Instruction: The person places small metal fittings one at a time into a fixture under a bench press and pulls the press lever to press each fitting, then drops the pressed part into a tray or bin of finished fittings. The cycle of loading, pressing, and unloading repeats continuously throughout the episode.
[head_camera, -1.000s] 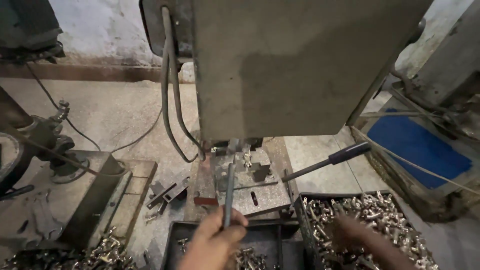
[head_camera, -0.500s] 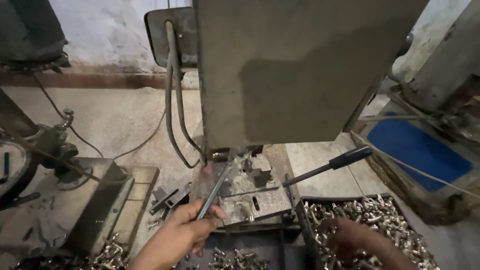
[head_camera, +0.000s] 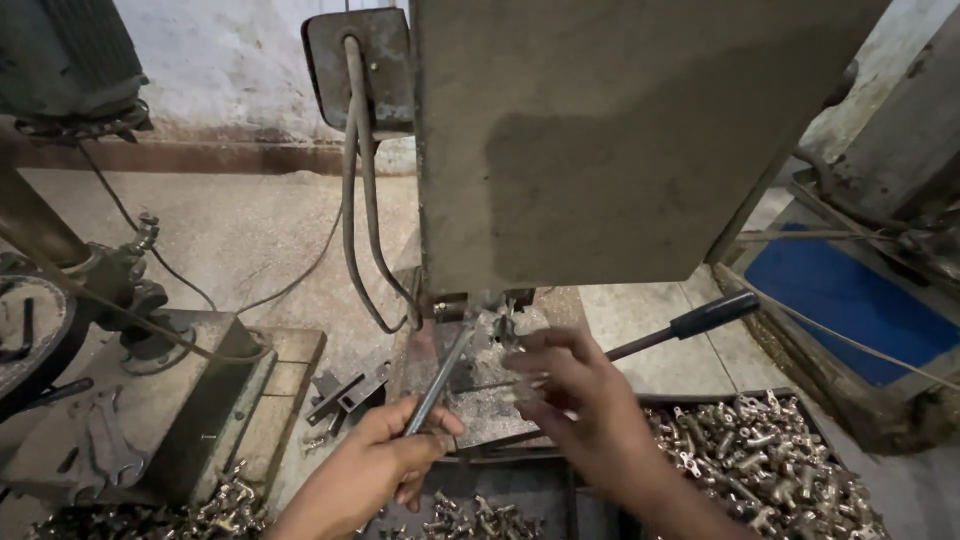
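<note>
A thin grey metal rod (head_camera: 442, 375) slants from the left hand (head_camera: 385, 465) up toward one o'clock, its tip reaching the cluttered work plate (head_camera: 480, 400) beneath a big grey machine (head_camera: 620, 140). The left hand, low in the picture, pinches the rod's lower end between thumb and fingers. The right hand (head_camera: 575, 405), at three o'clock from the rod, hovers over the plate with fingers loosely spread; whether it grips anything cannot be told. A black-handled lever (head_camera: 690, 322) juts behind it, above a tray (head_camera: 790, 400) of small metal fittings (head_camera: 750, 460).
</note>
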